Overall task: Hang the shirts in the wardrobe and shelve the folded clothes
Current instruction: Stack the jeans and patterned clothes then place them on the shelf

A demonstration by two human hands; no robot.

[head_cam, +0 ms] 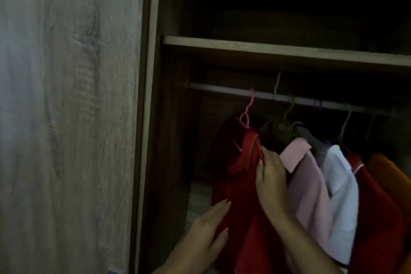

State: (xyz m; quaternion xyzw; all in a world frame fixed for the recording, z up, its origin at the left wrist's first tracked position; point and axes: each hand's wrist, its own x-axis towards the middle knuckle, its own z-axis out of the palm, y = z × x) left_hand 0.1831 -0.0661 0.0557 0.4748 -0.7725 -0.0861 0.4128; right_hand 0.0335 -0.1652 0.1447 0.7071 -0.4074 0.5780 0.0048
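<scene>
Closest to the camera, the left hand lies flat on the front of the red shirt. Its fingers are straight and spread and hold nothing. They only touch the cloth. A little further in, the right hand is up by the collar. Its fingers are curled and pinch the red shirt at the collar edge.

The red shirt hangs on a pink hanger. The hook looks like it sits over the rail, but the wardrobe is dark and fuzzy, so this is not sure. Along the same rail hang a pink shirt, a white shirt, a second red shirt and an orange shirt, all packed close. Above the rail is a shelf, too dark to see into. No folded clothes show. The wardrobe door stands at the far left.

If the hook is only half on, a tug from the right hand could pull it off, and the shirt would drop. Pulling the collar down could slide the shirt off its hanger. A hard push sideways could bump the pink shirt loose too.
</scene>
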